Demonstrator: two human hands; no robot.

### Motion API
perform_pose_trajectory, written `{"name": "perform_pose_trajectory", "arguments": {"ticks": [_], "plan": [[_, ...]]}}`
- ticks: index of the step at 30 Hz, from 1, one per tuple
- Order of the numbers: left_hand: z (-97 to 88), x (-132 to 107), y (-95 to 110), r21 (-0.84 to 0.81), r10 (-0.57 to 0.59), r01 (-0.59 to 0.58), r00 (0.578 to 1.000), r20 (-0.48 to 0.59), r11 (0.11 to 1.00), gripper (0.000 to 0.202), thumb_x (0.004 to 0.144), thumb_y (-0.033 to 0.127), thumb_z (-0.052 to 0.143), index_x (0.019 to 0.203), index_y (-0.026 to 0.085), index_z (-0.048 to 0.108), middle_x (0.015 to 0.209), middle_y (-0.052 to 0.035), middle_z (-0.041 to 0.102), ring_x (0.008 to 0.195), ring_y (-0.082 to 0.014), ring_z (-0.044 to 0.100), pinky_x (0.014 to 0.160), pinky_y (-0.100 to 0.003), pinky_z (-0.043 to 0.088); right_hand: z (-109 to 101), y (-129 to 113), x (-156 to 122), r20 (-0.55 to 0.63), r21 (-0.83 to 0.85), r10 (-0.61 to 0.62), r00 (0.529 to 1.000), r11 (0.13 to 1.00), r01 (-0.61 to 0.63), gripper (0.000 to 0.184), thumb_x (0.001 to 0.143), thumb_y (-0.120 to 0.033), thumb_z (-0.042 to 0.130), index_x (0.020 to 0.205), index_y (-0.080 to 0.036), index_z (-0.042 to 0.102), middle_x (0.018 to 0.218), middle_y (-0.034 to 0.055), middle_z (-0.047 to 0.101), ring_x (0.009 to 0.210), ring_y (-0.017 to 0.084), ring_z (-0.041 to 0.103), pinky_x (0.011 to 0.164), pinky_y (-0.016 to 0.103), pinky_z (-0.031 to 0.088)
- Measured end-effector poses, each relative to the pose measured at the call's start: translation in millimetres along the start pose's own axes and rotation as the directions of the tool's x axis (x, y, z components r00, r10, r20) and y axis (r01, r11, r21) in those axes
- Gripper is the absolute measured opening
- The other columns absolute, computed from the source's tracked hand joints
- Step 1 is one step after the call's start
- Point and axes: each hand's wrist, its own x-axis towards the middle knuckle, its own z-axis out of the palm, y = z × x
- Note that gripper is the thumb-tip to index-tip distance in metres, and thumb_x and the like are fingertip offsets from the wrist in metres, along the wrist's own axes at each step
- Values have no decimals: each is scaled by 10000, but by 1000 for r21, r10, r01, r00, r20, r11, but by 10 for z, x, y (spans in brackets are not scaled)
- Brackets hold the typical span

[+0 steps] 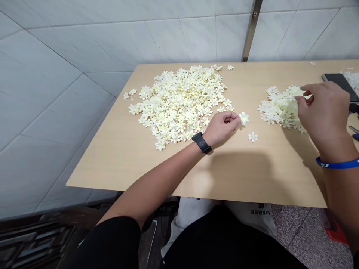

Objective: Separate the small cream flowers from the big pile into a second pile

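Observation:
A large spread of small cream-white fabric flowers [182, 101] covers the far left of the wooden table [179, 172]. My left hand [223, 125], with a black watch on the wrist, is closed in a pinch on a single flower [244, 118] just right of that spread. A smaller heap of the same flowers [280, 108] lies to the right. My right hand [325, 108], a blue band at its wrist, hovers over this heap with its fingertips pinched on a flower at the top. One loose flower [252, 137] lies between the hands.
A dark phone [340, 84] lies at the far right edge, with more white flowers [353, 79] behind it. A tool with a blue handle [355, 133] pokes in at the right. White tiled walls surround the table; a metal strip [251, 30] runs up the wall.

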Motion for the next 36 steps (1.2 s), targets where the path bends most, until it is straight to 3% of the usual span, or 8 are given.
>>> {"name": "perform_pose_trajectory", "arguments": {"ticks": [4,7,11,17,23,26,31,36], "plan": [[-5,-7,-14,123,25,-18,998,-62,992,167,824,148,584,662,165,546,593,46,488,571,-78,419,579,-243,322,5,-126,-63,96,213,-154,983,968,131,192,887,-169,616,973,-136,785,954,151,772,865,258,702,837,382,513],[-47,-12,-2,229,30,-19,998,-48,973,202,804,182,575,618,174,497,599,40,480,592,-91,416,602,-259,319,55,-278,-205,378,502,-426,822,840,204,190,892,-381,690,914,-208,763,879,74,753,750,213,668,718,347,500],[-126,-29,39,448,35,-53,998,48,893,175,788,247,591,639,179,530,625,22,545,602,-113,435,609,-279,311,202,-325,-346,463,530,-567,681,793,301,174,905,-344,644,963,-222,753,968,79,747,805,221,666,709,350,483],[-204,-14,-26,600,10,-131,979,202,789,234,800,286,609,596,196,537,586,-1,580,543,-136,452,544,-293,277,340,-303,-405,395,551,-562,726,778,302,202,864,-191,577,885,-248,769,890,45,759,779,210,670,715,348,490],[-203,8,-73,631,173,-268,962,210,728,246,842,312,700,654,194,594,601,3,594,558,-136,458,557,-280,293,242,-370,-375,421,690,-393,817,724,-7,134,875,-327,691,857,-251,800,848,41,799,749,205,713,685,343,539],[-165,-11,-52,514,345,-427,904,251,744,87,930,234,634,872,187,678,835,-25,709,712,-133,580,650,-260,412,199,-409,-368,462,765,-334,821,618,-179,201,861,-429,740,863,-237,802,789,37,784,710,197,716,681,341,574],[-89,-59,-51,317,535,-601,799,275,734,198,1009,371,623,1018,190,703,1019,-81,731,862,-137,649,702,-243,500,157,-486,-394,472,825,-322,821,489,-283,260,827,-495,787,847,-238,815,731,30,757,674,191,703,678,354,602],[-44,-114,-6,286,455,-481,877,157,829,261,958,427,706,900,173,699,913,-70,729,830,-137,652,643,-223,480,99,-549,-436,436,826,-255,863,493,-272,243,821,-469,815,864,-230,814,781,45,774,699,194,716,676,339,603]]}}
